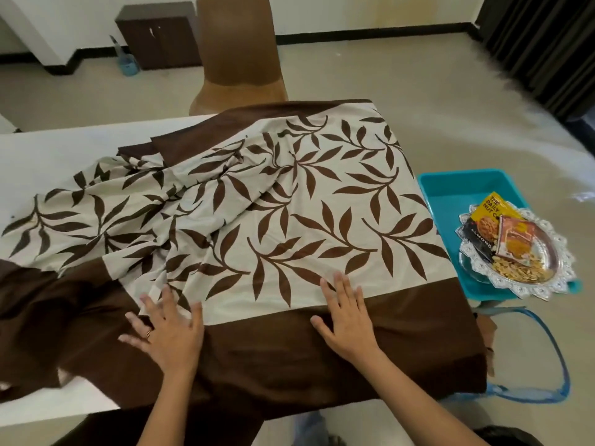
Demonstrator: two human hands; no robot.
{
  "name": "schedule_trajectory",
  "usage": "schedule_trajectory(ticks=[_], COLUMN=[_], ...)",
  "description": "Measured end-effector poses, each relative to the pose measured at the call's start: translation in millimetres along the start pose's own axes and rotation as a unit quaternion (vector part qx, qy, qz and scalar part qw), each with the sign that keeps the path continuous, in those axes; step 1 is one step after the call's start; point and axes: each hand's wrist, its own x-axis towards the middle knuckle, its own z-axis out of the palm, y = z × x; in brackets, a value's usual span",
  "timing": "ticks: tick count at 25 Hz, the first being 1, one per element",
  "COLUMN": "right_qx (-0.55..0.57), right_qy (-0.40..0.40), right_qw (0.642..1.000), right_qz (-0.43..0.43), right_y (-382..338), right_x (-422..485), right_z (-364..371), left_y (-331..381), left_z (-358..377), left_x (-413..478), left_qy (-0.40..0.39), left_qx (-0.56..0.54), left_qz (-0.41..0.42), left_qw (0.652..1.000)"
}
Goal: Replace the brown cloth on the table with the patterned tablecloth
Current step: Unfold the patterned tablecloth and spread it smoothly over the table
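The patterned tablecloth (289, 201), cream with brown leaves and a dark brown border, lies over the right part of the white table (64, 149). Its right half is flat; its left half is bunched in folds. My left hand (167, 329) rests flat with spread fingers on the cloth where the border meets the leaf pattern, by the folds. My right hand (347, 320) lies flat on the brown border near the front edge. The near border hangs over the table's front edge. No plain brown cloth is visible.
A brown chair (238, 59) stands behind the table. At the right, a teal tray (450, 188) holds a silver plate (547, 272) with snack packets and nuts. A blue frame (560, 375) sits below it. A dark cabinet (157, 40) stands by the far wall.
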Motion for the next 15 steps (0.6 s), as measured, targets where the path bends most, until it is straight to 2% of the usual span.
schedule_trajectory(ticks=[2,5,7,9,12,15], right_qx=[-0.017,-0.037,-0.050,-0.044,-0.041,0.012], right_qy=[-0.003,0.000,0.013,0.022,0.023,0.010], right_qw=[1.000,0.999,0.999,0.997,0.994,0.999], right_qz=[0.006,0.003,0.016,0.053,0.102,0.052], right_y=[-3,8,21,26,-7,-78], right_x=[-7,-13,-15,-17,-13,-1], right_z=[10,9,5,1,1,9], left_y=[-27,-61,-77,-92,-107,-99], left_z=[1,3,-3,-11,-21,-31], left_x=[0,-2,0,0,-6,-13], left_qy=[-0.062,-0.075,-0.069,-0.072,-0.072,-0.083], left_qx=[-0.012,0.006,-0.008,-0.022,-0.031,0.009], left_qz=[-0.054,-0.010,-0.014,-0.065,-0.149,-0.217], left_qw=[0.997,0.997,0.998,0.995,0.986,0.972])
